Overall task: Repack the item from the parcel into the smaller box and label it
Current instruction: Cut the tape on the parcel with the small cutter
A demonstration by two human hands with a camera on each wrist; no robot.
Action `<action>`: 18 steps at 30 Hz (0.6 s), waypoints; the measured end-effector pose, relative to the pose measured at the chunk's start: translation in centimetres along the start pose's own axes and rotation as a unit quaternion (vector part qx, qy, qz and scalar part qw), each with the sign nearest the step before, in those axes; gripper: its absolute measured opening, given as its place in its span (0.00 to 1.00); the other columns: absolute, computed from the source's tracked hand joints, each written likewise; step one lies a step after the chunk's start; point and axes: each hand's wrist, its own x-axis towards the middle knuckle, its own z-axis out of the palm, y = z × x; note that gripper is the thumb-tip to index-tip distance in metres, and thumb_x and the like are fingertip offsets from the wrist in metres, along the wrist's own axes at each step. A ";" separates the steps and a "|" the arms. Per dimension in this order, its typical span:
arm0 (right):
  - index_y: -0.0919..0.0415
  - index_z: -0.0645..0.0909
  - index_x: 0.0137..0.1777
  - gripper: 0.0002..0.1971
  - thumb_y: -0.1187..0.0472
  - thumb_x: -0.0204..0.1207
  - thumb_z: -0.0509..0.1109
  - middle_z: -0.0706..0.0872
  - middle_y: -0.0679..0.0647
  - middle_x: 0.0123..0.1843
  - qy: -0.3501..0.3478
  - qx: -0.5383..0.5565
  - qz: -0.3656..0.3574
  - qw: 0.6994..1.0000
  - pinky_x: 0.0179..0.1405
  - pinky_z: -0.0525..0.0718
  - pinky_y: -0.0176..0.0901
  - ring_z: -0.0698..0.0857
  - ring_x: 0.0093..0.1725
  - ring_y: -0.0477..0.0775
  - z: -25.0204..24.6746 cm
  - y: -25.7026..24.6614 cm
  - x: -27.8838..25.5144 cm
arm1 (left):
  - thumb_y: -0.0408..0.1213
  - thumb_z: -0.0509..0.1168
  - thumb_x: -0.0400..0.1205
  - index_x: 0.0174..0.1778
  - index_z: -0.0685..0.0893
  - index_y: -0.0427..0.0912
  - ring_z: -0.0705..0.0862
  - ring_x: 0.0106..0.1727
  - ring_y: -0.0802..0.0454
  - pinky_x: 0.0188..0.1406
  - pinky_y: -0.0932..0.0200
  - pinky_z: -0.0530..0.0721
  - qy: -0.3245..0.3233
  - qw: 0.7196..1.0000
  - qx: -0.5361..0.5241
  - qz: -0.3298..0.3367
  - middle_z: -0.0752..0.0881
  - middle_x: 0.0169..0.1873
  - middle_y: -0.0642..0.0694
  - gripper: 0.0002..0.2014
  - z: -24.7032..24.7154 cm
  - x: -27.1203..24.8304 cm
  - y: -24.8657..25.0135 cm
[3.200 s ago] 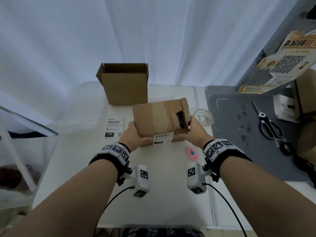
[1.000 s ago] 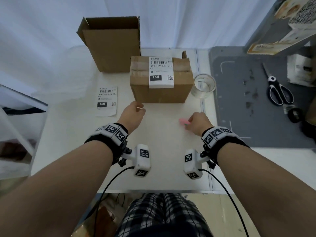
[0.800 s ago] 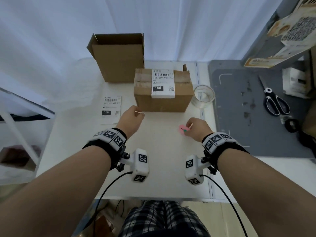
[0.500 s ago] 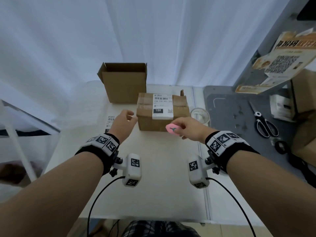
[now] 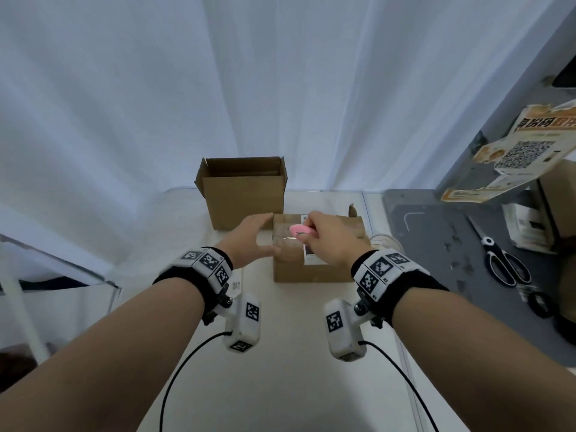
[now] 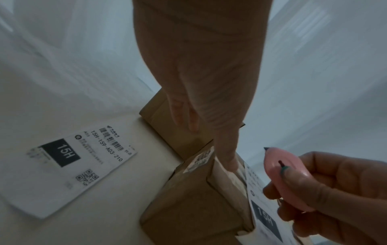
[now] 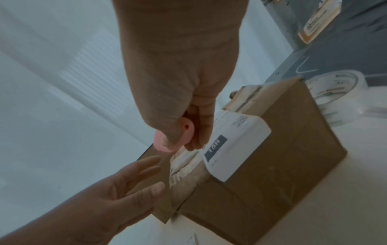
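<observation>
The taped brown parcel [image 5: 314, 269] [image 6: 188, 207] [image 7: 272, 165] stands mid-table with a white 15H label [image 7: 236, 145] on top. My right hand [image 5: 327, 241] [image 7: 184, 107] pinches a small pink cutter [image 5: 299, 229] [image 6: 289, 179] [image 7: 167, 145] just above the parcel's taped top seam, near its left end. My left hand [image 5: 252, 235] [image 6: 209, 116] [image 7: 134, 187] is open, fingers straight, at the parcel's left end, with a fingertip on its top edge. The smaller open box [image 5: 243, 194] stands behind it. A loose 15H label [image 6: 79, 165] lies to the left.
A clear tape roll [image 5: 381, 243] [image 7: 339, 94] sits right of the parcel. Scissors [image 5: 501, 260] lie on the grey mat [image 5: 436, 244] further right, with cartons beyond. A white curtain hangs behind the table.
My right hand lifted the pink cutter off the table and carried it forward over the parcel. My left hand reached forward to the parcel's left end.
</observation>
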 end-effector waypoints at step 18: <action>0.61 0.85 0.56 0.09 0.60 0.80 0.66 0.88 0.63 0.48 -0.109 0.123 -0.027 0.986 0.47 0.90 0.54 0.90 0.43 0.61 1.4 -0.2 2.7 | 0.38 0.65 0.82 0.56 0.87 0.41 0.82 0.46 0.52 0.43 0.70 0.75 0.013 0.990 -0.053 0.127 0.88 0.45 0.47 0.10 -0.7 1.7 -1.0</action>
